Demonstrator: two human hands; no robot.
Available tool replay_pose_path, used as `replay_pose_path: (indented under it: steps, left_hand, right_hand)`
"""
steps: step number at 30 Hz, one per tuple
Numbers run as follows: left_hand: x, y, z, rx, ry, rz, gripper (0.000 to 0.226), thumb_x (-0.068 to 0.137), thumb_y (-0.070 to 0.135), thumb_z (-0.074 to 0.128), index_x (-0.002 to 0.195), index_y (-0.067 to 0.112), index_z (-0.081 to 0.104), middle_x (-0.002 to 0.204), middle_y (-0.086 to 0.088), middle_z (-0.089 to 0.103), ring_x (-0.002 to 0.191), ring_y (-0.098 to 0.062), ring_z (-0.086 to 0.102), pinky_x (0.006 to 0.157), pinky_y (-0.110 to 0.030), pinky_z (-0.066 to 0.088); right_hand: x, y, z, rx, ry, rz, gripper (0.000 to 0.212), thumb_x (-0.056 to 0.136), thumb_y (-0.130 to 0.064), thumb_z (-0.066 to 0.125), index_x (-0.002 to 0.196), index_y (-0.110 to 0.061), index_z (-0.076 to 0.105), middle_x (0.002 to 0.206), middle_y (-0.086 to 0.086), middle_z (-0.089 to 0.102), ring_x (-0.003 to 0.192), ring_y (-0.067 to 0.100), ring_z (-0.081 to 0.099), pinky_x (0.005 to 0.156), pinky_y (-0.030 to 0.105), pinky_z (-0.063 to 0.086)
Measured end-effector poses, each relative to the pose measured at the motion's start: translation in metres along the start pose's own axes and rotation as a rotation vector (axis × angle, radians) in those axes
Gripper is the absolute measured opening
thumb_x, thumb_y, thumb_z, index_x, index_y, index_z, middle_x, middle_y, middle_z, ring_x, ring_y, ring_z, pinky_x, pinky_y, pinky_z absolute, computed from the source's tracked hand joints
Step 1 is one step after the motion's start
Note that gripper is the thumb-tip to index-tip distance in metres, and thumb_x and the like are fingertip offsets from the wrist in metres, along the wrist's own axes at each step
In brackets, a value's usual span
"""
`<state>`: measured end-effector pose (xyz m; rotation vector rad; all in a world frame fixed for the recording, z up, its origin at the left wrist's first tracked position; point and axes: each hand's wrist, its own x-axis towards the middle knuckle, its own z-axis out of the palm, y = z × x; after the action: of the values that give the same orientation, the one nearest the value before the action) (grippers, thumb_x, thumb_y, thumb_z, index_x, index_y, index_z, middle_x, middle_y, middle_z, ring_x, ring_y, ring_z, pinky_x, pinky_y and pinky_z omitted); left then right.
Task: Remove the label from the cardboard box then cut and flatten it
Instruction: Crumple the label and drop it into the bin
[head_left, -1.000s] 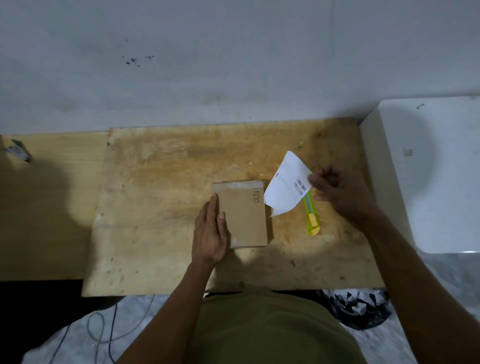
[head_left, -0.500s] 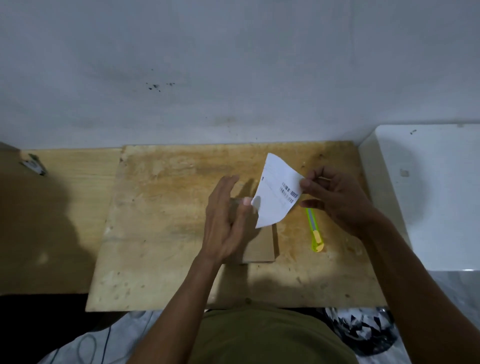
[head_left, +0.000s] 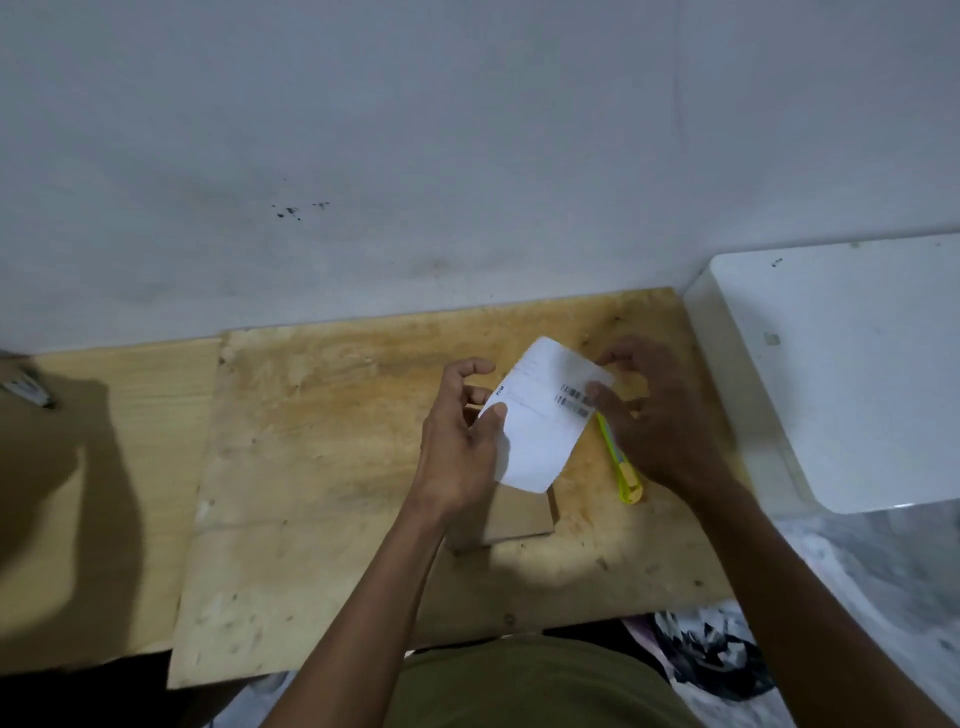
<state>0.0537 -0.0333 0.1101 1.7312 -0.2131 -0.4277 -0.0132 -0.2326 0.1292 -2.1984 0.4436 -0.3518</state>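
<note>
A white label (head_left: 540, 431) with barcodes is held in the air between both hands, above the box. My left hand (head_left: 460, 441) pinches its left edge with the thumb. My right hand (head_left: 654, 415) grips its right edge near the barcodes. The small brown cardboard box (head_left: 519, 514) lies flat on the wooden board (head_left: 322, 467), mostly hidden under the label and my left hand. A yellow-green utility knife (head_left: 621, 467) lies on the board just right of the box, partly under my right hand.
A white appliance or cabinet (head_left: 852, 364) stands at the right beside the board. A grey wall runs along the back. A small dark object (head_left: 26, 389) lies at the far left of the wooden table. A crumpled bag (head_left: 696, 654) sits on the floor below.
My left hand left the box top and took the label's left edge. The label has turned flatter and now sits between both hands. The camera has tilted so the board sits lower.
</note>
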Motion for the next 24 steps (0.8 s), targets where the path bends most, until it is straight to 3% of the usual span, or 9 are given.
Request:
replay_pose_path:
  steps: [2,4,7,10,15,19,24]
  left_hand:
    - [0.000,0.005,-0.001,-0.007,-0.029,-0.011,0.036,0.095,0.007,0.056,0.116,0.036,0.052,0.089,0.004,0.054,0.071,-0.009,0.054,0.059,-0.023,0.046]
    - [0.000,0.011,-0.002,-0.035,-0.058,-0.021,0.037,0.095,0.006,0.057,0.120,0.033,0.052,0.090,0.001,0.057,0.074,-0.011,0.057,0.061,-0.028,0.049]
    - [0.000,0.018,-0.003,-0.080,-0.069,-0.005,0.040,0.095,0.006,0.058,0.121,0.035,0.049,0.088,-0.004,0.060,0.075,-0.017,0.059,0.063,-0.034,0.050]
    - [-0.002,0.022,-0.002,-0.079,-0.077,0.011,0.040,0.094,0.007,0.059,0.120,0.036,0.050,0.084,0.000,0.060,0.074,-0.021,0.057,0.064,-0.038,0.049]
    - [-0.012,0.030,0.011,0.130,-0.126,0.110,0.027,0.090,0.021,0.070,0.112,0.036,0.066,0.095,0.007,0.064,0.084,-0.016,0.064,0.070,-0.033,0.055]
    - [-0.022,0.036,0.033,0.376,-0.097,0.239,0.017,0.087,0.031,0.073,0.103,0.036,0.072,0.104,0.009,0.056,0.097,-0.007,0.057,0.079,-0.025,0.052]
    - [-0.041,0.049,0.071,0.587,-0.078,0.363,0.011,0.089,0.025,0.069,0.098,0.019,0.074,0.104,0.006,0.048,0.092,-0.008,0.049,0.068,-0.012,0.036]
  right_hand:
    - [-0.005,-0.005,0.000,-0.158,-0.031,-0.206,0.035,0.082,-0.033,0.071,0.115,-0.026,0.063,0.139,0.002,0.047,0.128,0.023,0.046,0.095,0.037,0.046]
    - [-0.008,-0.010,0.001,-0.172,-0.136,-0.264,0.047,0.079,-0.040,0.073,0.122,-0.024,0.064,0.148,0.005,0.041,0.133,0.027,0.041,0.098,0.035,0.041]
    - [-0.009,-0.011,0.006,-0.132,-0.211,-0.215,0.052,0.075,-0.037,0.079,0.120,-0.014,0.067,0.135,0.007,0.053,0.117,0.020,0.052,0.089,0.026,0.046]
    - [-0.011,-0.008,0.005,-0.029,-0.228,-0.092,0.038,0.075,-0.028,0.082,0.106,-0.008,0.075,0.111,-0.003,0.059,0.096,0.016,0.059,0.073,0.007,0.042]
    - [-0.020,0.003,-0.008,-0.057,-0.206,-0.126,0.020,0.084,-0.031,0.074,0.087,-0.012,0.078,0.124,-0.002,0.058,0.106,0.020,0.058,0.083,0.031,0.047]
    - [-0.032,0.006,-0.031,-0.030,-0.149,-0.173,0.019,0.085,-0.032,0.070,0.081,-0.013,0.072,0.094,-0.006,0.059,0.087,0.024,0.059,0.071,0.035,0.046]
    - [-0.061,0.009,-0.071,-0.062,-0.138,-0.155,0.013,0.089,-0.030,0.067,0.098,-0.022,0.065,0.082,-0.005,0.068,0.073,0.017,0.063,0.062,0.036,0.052]
